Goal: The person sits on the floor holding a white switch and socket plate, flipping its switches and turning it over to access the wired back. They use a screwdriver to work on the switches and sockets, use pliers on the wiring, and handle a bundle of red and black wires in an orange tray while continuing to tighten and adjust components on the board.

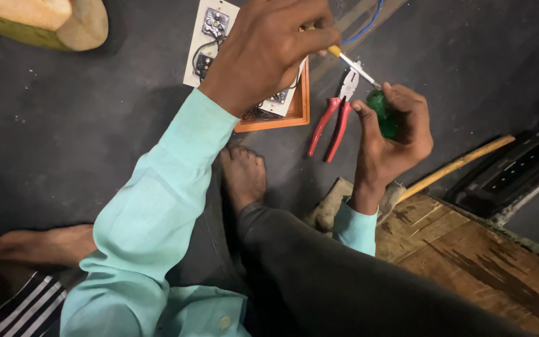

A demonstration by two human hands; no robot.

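Down on the dark floor (pixel 82 125), the person works with both hands close together. The left hand (pixel 269 50) is closed around the yellow handle of a screwdriver (pixel 352 63), whose thin metal shaft runs from upper left down to lower right. The shaft's tip meets a small green part (pixel 383 113) that the right hand (pixel 394 134) grips between curled fingers and thumb. So the long axis of the tool points from the left hand straight toward the right, with the green part at its far end. Just beside and below the shaft lie red-handled pliers (pixel 332 122), jaws up near the tool. Under the left hand sits a white switch plate (pixel 210 37) on an orange box (pixel 297 106), with a bare foot (pixel 243 175) near it.
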